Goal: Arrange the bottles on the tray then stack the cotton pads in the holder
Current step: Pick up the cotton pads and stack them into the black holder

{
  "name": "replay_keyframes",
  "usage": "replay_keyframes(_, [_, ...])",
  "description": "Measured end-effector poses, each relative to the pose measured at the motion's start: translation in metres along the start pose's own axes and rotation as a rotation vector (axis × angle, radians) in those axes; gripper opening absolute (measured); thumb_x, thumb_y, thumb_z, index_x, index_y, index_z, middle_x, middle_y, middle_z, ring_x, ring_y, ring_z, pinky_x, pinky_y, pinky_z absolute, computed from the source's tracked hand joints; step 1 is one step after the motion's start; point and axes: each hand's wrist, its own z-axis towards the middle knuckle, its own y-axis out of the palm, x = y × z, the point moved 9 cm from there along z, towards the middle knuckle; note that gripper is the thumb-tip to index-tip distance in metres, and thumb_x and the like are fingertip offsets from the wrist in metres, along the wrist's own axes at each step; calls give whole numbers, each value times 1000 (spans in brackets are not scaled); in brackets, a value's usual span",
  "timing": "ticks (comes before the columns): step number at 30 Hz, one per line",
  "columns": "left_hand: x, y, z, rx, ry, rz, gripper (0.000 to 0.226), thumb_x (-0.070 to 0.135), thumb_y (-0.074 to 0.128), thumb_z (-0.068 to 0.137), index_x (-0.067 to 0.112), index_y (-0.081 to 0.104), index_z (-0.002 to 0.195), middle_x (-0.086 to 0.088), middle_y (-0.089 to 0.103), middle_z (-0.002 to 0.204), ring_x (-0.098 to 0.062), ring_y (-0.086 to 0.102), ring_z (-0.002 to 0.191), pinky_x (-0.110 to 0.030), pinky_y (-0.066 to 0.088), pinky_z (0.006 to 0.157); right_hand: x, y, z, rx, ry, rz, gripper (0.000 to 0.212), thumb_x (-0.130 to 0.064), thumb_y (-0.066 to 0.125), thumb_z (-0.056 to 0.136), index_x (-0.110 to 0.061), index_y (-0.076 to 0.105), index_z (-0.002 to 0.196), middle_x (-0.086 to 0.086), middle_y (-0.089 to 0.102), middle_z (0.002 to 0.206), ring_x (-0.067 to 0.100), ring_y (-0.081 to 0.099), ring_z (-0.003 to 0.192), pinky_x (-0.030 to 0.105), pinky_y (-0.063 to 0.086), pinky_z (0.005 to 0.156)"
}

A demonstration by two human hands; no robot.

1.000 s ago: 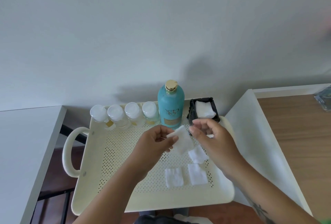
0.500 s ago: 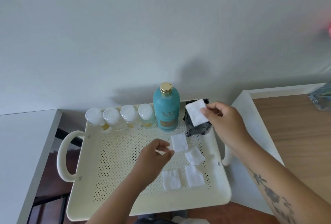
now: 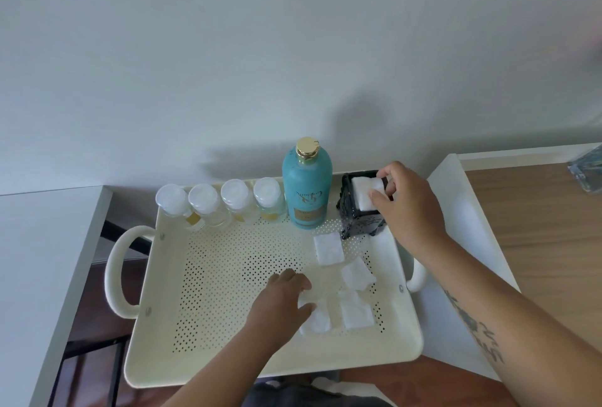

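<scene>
A cream perforated tray [image 3: 221,279] carries several small clear bottles [image 3: 208,206] in a row along its back edge, with a tall teal bottle [image 3: 306,188] beside them. A black cotton pad holder [image 3: 360,227] stands at the back right corner. My right hand [image 3: 407,208] presses a white cotton pad [image 3: 363,193] into the holder's top, fingers still on it. Several loose pads lie on the tray: one [image 3: 328,248] near the holder, one [image 3: 357,273] right of it, one [image 3: 355,310] lower down. My left hand [image 3: 280,301] rests fingers on the lower left pad [image 3: 317,320].
A white tabletop [image 3: 39,260] lies to the left and a white-edged wooden table [image 3: 547,227] to the right. The tray's looped handles [image 3: 117,270] stick out at both sides. A wall rises just behind the tray. A dark packet [image 3: 586,169] sits at the far right.
My right hand carried a pad from the tray's middle to the holder and lowered it into the top. My left hand dropped down onto the lower left pad.
</scene>
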Motion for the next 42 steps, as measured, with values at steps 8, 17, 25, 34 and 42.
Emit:
replay_keyframes(8, [4, 7, 5, -33, 21, 33, 19, 34, 61, 89, 27, 53, 104, 11, 57, 102, -11, 43, 96, -28, 48, 78, -18, -8, -14, 116, -238, -117, 12, -19, 62, 88, -14, 66, 99, 0, 65, 99, 29, 56, 93, 40, 47, 75])
replay_keyframes(17, [10, 5, 4, -49, 39, 64, 7, 25, 54, 91, 24, 59, 96, 10, 58, 102, -11, 46, 102, -28, 49, 83, -26, 12, -28, 11, -377, -212, 32, -37, 46, 92, -13, 68, 97, -2, 70, 102, 26, 58, 116, 39, 44, 91])
replay_keyframes(25, [6, -22, 4, 42, 5, -92, 2, 21, 53, 90, 23, 55, 91, 7, 64, 93, -7, 56, 88, -26, 52, 76, -19, 28, -27, -118, -363, -339, 44, -46, 36, 96, -15, 67, 98, -3, 71, 106, 22, 57, 121, 41, 33, 107])
replay_keyframes(34, [30, -75, 24, 138, -128, -760, 8, 26, 67, 89, 34, 65, 91, 8, 73, 84, -11, 67, 75, -18, 54, 64, -32, -11, -39, 150, -369, -119, 23, -28, 58, 90, -14, 69, 104, 0, 69, 111, 26, 58, 111, 37, 41, 94])
replay_keyframes(42, [69, -92, 33, 115, -59, -1031, 6, 22, 68, 89, 24, 71, 95, 1, 77, 91, -15, 72, 85, -23, 58, 74, -9, 3, -58, -192, 170, 512, 21, -37, 69, 85, -32, 65, 105, -15, 65, 97, -2, 58, 89, 5, 43, 70])
